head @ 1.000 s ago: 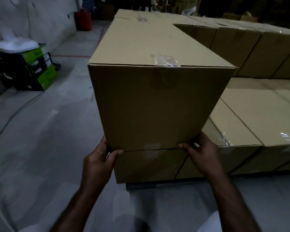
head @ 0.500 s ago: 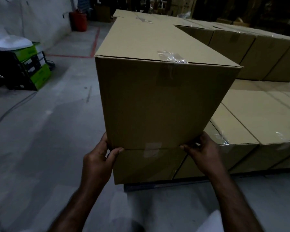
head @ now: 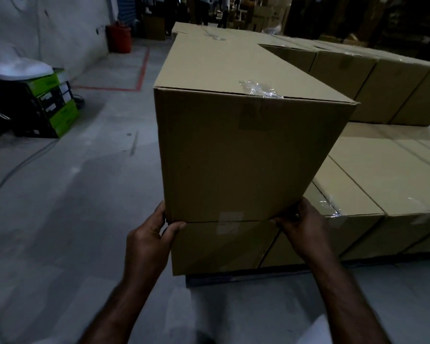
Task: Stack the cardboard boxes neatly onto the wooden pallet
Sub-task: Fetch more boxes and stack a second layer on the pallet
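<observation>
A large brown cardboard box (head: 238, 155), taped along its top seam, sits on a lower box (head: 221, 247) at the stack's near left corner. My left hand (head: 149, 242) grips the large box's bottom left corner, thumb on the front face. At the bottom right corner my right hand (head: 301, 227) holds on with curled fingers. A first layer of boxes (head: 382, 175) spreads to the right, and a second-layer row (head: 372, 80) stands behind. Only a dark strip of the pallet (head: 233, 279) shows beneath the stack.
Grey concrete floor (head: 60, 219) lies on the left. Green and black cartons (head: 47, 103) with white foam on top stand by the left wall. A red bin (head: 118, 38) and a red floor line (head: 142, 68) lie beyond. More goods fill the dark background.
The view has shifted slightly, so the stack now sits further right in the frame. Both hands keep their hold on the box's bottom corners.
</observation>
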A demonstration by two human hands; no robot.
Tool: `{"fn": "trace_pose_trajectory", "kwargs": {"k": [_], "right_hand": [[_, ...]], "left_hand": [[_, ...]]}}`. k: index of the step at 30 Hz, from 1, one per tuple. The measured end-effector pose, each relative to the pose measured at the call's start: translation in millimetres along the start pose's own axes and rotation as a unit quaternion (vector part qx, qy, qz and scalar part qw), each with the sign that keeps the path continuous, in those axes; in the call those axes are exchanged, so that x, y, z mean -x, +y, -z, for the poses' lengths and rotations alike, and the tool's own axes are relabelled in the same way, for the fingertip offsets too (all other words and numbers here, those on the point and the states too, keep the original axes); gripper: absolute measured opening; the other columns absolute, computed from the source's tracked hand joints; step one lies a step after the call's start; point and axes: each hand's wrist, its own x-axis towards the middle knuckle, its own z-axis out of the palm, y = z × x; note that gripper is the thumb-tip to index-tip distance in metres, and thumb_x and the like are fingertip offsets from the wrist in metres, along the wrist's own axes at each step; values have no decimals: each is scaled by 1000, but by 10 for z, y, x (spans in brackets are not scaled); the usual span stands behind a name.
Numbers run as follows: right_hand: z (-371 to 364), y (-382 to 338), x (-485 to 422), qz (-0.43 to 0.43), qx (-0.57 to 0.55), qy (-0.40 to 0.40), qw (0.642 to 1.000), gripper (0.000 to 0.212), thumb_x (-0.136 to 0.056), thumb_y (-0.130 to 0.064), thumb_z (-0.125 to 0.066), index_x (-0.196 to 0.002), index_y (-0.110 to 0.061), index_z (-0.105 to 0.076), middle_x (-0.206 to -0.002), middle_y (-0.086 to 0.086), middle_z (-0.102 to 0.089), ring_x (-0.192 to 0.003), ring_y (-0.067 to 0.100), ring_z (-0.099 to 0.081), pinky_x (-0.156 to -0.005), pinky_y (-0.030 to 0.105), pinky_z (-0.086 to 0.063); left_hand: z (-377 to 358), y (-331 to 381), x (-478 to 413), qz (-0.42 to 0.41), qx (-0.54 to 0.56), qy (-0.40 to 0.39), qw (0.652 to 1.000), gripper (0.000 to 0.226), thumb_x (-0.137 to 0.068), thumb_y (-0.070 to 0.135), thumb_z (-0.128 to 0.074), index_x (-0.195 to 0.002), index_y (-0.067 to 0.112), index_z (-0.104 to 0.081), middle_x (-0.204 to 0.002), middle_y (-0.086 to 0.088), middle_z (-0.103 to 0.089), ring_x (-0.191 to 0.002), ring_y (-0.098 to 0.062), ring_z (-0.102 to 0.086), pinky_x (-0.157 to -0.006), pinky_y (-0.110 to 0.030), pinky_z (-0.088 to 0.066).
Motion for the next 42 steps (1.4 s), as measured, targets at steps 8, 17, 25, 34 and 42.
{"fn": "trace_pose_trajectory", "kwargs": {"k": [8, 17, 25, 34, 42], "right_hand": [[-29, 34, -35, -5, 26, 9, 1000, 58, -74, -22, -85, -124, -14, -56, -106, 9, -68, -94, 28, -66, -77, 42, -55], [-39, 38, -36, 0, 40, 12, 999, 49, -76, -20, -83, -119, -14, -60, -104, 9, -68, -91, 27, -65, -72, 33, -51], [-35, -6, -22, 15, 61, 29, 998, 44, -77, -19, -83, -114, -10, -63, -101, 12, -67, -82, 24, -61, -58, 21, -36], [-4, 3, -11, 22, 62, 33, 997, 40, -75, -18, -84, -109, -11, -66, -97, 10, -69, -83, 25, -64, -61, 24, -41], [-29, 74, -42, 9, 48, 16, 999, 40, -75, -22, -85, -105, -16, -59, -98, 9, -67, -87, 27, -64, -69, 36, -53]], "left_hand": [[8, 9, 28, -18, -4, 26, 999, 55, -81, 13, -77, -133, 18, -61, -116, 10, -70, -99, 13, -63, -90, -9, -48], [24, 39, 18, -16, 22, 22, 999, 54, -78, 6, -78, -130, 12, -62, -116, 6, -69, -101, 12, -62, -89, -9, -48], [27, 23, -1, -16, 31, 26, 999, 53, -77, 4, -79, -127, 12, -65, -116, 8, -68, -100, 14, -62, -90, -7, -47], [21, 15, -9, -33, 15, 29, 999, 52, -75, 4, -80, -125, 10, -66, -113, 11, -67, -97, 22, -57, -87, -2, -45], [52, 13, -4, -34, 6, 23, 999, 54, -76, 10, -79, -127, 17, -64, -113, 16, -67, -97, 19, -59, -86, -3, -46]]}}
